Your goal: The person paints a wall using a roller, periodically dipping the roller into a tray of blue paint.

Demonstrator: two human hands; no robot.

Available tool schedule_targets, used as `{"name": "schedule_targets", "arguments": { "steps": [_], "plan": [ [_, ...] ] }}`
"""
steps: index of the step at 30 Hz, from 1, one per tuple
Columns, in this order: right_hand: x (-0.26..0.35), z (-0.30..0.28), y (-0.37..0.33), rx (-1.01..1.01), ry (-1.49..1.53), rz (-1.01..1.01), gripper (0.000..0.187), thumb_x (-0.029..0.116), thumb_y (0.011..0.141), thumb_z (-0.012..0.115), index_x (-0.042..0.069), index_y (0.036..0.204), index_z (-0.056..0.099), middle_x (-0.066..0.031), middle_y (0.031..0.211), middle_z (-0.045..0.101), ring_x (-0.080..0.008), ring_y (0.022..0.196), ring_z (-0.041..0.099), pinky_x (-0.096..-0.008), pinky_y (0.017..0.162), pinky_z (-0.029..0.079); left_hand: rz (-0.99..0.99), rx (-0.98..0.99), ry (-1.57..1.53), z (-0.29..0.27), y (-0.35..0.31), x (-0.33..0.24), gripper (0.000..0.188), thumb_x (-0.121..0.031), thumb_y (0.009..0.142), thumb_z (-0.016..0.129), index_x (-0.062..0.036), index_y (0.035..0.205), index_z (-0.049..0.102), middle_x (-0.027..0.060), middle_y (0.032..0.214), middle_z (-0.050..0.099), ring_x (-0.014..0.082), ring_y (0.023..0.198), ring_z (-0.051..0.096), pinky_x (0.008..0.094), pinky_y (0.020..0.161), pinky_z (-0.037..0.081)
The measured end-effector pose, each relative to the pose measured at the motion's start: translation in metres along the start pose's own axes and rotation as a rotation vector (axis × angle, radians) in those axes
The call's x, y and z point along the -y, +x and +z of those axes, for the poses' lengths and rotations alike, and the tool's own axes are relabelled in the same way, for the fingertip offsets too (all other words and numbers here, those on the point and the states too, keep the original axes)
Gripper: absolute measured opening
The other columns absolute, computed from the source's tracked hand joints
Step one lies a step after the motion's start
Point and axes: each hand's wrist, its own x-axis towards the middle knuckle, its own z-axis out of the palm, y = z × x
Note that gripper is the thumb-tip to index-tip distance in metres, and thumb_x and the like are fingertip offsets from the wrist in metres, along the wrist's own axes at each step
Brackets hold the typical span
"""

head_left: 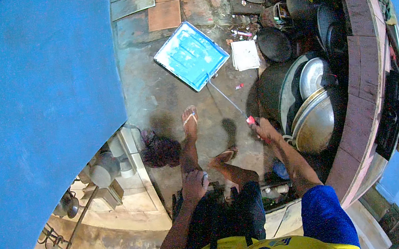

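Note:
My right hand (pixel 264 129) is closed around the red grip of a long-handled tool with a thin metal rod (pixel 229 99), which looks like a paint roller frame. The rod reaches forward and left to the near corner of a flat, square blue tray (pixel 191 56), smeared with white and lying on the floor. I cannot make out a roller head at the rod's end. Near my left knee, my left hand (pixel 195 185) is curled closed, with a small pale patch at its fingers. What it holds, if anything, is unclear.
A blue wall (pixel 39 70) rises on the left. White paper sheets (pixel 245 55) lie right of the tray. Metal pans (pixel 314 121) and dark pots lean under a curved tiled counter (pixel 351 133). A dark bundle (pixel 159 148) sits left of my feet; debris lies at the far right.

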Motion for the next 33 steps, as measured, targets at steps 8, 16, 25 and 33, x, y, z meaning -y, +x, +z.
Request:
{"name": "schedule_targets", "arguments": {
  "steps": [8,16,25,33],
  "plan": [
    [-0.015,0.027,0.008,0.042,-0.019,0.107,0.044,0.042,0.091,0.055,0.003,0.112,0.060,-0.0055,0.061,0.053,-0.0145,0.049,0.050,-0.0334,0.048,0.042,0.109,-0.073,0.251,-0.019,0.006,-0.025,0.022,-0.026,0.083,0.060,-0.0067,0.095,0.062,0.0096,0.090,0.060,0.0262,0.090,0.057,0.0438,0.086,0.038],
    [-0.011,0.014,0.027,-0.060,-0.122,-0.170,0.045,0.041,0.090,0.055,-0.001,0.103,0.059,-0.0115,0.062,0.055,-0.0222,0.056,0.056,-0.0404,0.059,0.047,0.100,-0.048,0.307,-0.017,0.004,-0.044,0.020,-0.025,0.084,0.059,-0.0072,0.095,0.062,0.0096,0.091,0.060,0.0270,0.090,0.058,0.0441,0.086,0.038],
    [-0.030,0.005,0.024,-0.097,-0.228,-0.197,0.038,0.035,0.091,0.057,-0.001,0.101,0.058,-0.0188,0.069,0.058,-0.0306,0.064,0.058,-0.0429,0.065,0.046,0.056,-0.039,0.247,-0.015,0.005,-0.046,0.022,-0.027,0.085,0.058,-0.0066,0.095,0.061,0.0102,0.092,0.060,0.0287,0.092,0.058,0.0460,0.088,0.039],
    [-0.011,-0.005,-0.001,-0.026,-0.309,-0.033,0.037,0.033,0.089,0.058,-0.003,0.098,0.057,-0.0224,0.073,0.060,-0.0343,0.066,0.055,-0.0439,0.066,0.045,0.066,-0.047,0.344,-0.016,0.006,-0.041,0.023,-0.026,0.085,0.056,-0.0064,0.096,0.062,0.0103,0.092,0.060,0.0280,0.090,0.058,0.0455,0.086,0.038]
  ]
}}
